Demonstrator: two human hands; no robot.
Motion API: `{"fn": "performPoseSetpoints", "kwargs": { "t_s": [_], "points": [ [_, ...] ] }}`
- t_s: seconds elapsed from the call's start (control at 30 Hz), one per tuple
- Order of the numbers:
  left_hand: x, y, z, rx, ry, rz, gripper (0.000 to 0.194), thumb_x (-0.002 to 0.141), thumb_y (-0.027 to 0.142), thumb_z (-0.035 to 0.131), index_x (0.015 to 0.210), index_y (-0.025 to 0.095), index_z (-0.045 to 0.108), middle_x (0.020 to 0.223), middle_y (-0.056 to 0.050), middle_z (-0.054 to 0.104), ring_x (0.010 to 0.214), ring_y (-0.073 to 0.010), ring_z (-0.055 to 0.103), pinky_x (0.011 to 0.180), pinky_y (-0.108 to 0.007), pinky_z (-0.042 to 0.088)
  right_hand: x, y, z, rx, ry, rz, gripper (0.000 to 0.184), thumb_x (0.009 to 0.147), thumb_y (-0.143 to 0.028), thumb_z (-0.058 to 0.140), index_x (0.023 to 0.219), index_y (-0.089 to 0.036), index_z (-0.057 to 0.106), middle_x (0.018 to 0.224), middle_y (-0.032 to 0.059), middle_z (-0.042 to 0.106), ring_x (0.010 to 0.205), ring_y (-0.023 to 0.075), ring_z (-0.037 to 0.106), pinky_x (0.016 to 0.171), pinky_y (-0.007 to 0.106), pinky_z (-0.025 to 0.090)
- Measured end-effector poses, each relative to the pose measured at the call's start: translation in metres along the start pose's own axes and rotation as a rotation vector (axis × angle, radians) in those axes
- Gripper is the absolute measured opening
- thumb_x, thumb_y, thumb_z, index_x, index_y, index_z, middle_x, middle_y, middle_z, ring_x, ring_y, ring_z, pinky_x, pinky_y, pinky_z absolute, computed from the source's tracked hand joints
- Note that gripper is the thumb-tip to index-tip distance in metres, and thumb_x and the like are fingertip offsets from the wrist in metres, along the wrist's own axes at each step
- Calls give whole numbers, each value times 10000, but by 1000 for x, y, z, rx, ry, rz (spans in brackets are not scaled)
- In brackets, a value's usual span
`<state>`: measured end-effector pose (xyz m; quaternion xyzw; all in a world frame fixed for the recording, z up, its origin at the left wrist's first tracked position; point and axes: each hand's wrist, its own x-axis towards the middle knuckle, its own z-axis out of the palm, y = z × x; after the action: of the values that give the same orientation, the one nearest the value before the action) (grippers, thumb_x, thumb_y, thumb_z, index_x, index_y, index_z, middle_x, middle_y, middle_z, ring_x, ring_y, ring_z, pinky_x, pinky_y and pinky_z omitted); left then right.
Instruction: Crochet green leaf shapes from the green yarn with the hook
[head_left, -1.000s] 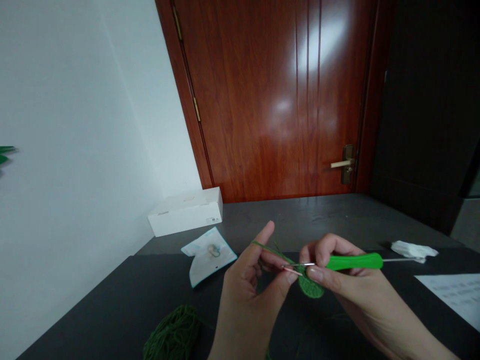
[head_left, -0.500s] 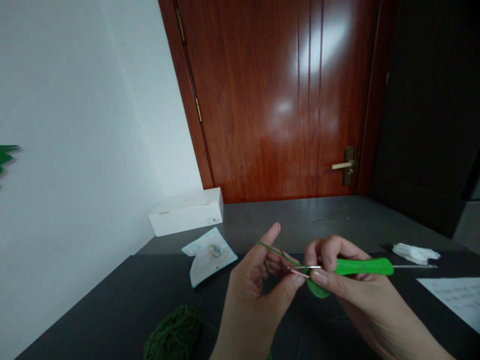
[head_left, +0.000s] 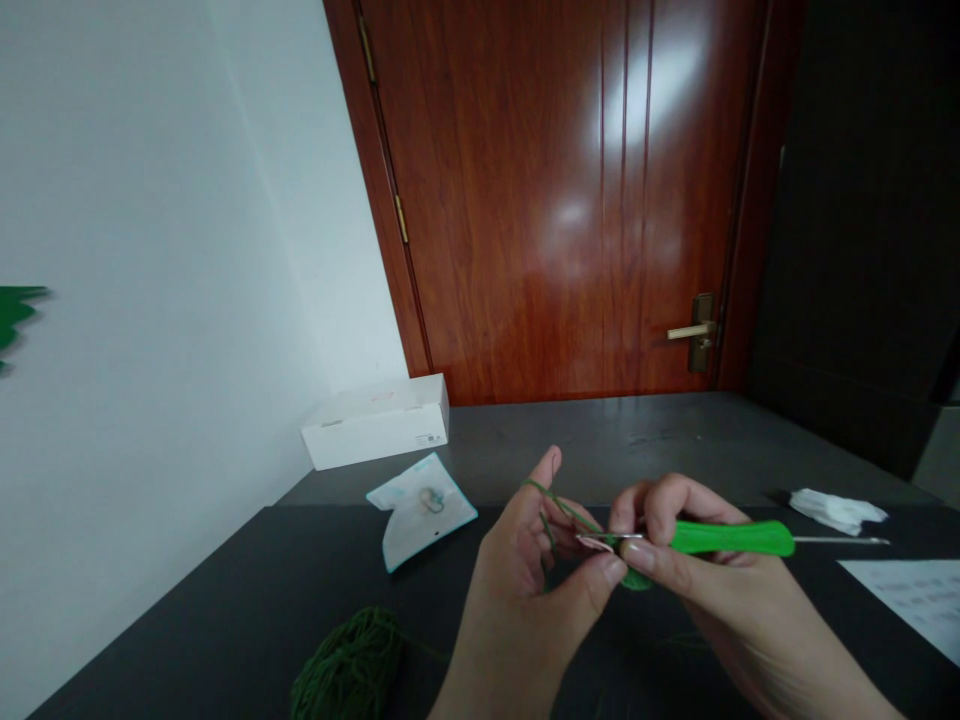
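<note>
My right hand point(head_left: 690, 550) grips a crochet hook point(head_left: 731, 538) with a bright green handle; thin metal shafts stick out at both ends. Its left tip lies at a small green crocheted piece point(head_left: 636, 580), mostly covered by my fingers. My left hand point(head_left: 536, 570) pinches the edge of that piece between thumb and fingers, its index finger raised. Green yarn point(head_left: 559, 500) runs over the index finger to the hook. A short pinkish strand point(head_left: 596, 543) shows beside the hook tip. At the lower left lies a dark green yarn ball point(head_left: 349, 670).
A white box point(head_left: 379, 425) stands by the wall at the table's back left. Before it lies an opened white packet point(head_left: 427, 505) with a small item on it. On the right are a crumpled white tissue point(head_left: 836, 510) and a printed sheet point(head_left: 911, 600). A wooden door point(head_left: 525, 220) rises behind.
My left thumb has shifted right, closer to my right fingertips, covering more of the crocheted piece. The hook has moved slightly right. The whole view has shifted a little.
</note>
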<state>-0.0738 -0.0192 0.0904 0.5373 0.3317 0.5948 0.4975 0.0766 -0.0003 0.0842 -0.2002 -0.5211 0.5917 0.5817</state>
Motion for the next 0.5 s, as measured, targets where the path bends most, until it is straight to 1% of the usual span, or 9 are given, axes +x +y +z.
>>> {"fn": "performPoseSetpoints", "kwargs": {
  "t_s": [0.1,0.17,0.23,0.3,0.43,0.5],
  "points": [
    [-2,5,3,-32,2,-35,754,698,126,744,1390,160,447,781,31,622,740,-110,584,741,-285,450,-1,-3,-3,-25,-52,14,165,747,-242,799,713,-225,639,800,-28,656,750,116,607,690,212,476],
    [-2,9,5,-49,-5,-69,794,675,93,734,1404,137,424,766,35,621,728,-105,582,734,-280,443,-1,-6,-6,-68,-89,-6,142,781,-330,764,763,-238,657,806,-18,653,767,131,599,688,220,475],
    [-2,12,6,-59,-26,-97,826,653,59,712,1416,117,401,760,37,619,707,-97,577,713,-271,436,-1,-9,-10,-137,-109,-50,185,849,-407,674,772,-238,672,775,-8,640,748,136,585,673,222,468],
    [-2,13,7,-60,-58,-134,851,642,47,702,1427,100,378,751,39,616,688,-92,576,690,-264,430,0,-11,-15,-215,-124,-93,265,905,-430,591,750,-235,681,721,-6,621,706,136,573,648,225,458],
    [-2,13,7,-82,-116,-239,942,623,54,719,1462,77,292,737,41,621,674,-95,591,669,-254,426,0,-9,-20,-283,-192,-178,296,903,-460,588,722,-244,680,680,-7,620,666,148,564,608,250,435],
    [-2,12,5,-94,-148,-268,970,614,49,722,1470,67,265,732,41,625,666,-94,597,662,-249,424,1,-8,-20,-298,-220,-182,301,893,-468,600,706,-242,668,681,-8,612,674,153,556,610,262,422]
  ]
}}
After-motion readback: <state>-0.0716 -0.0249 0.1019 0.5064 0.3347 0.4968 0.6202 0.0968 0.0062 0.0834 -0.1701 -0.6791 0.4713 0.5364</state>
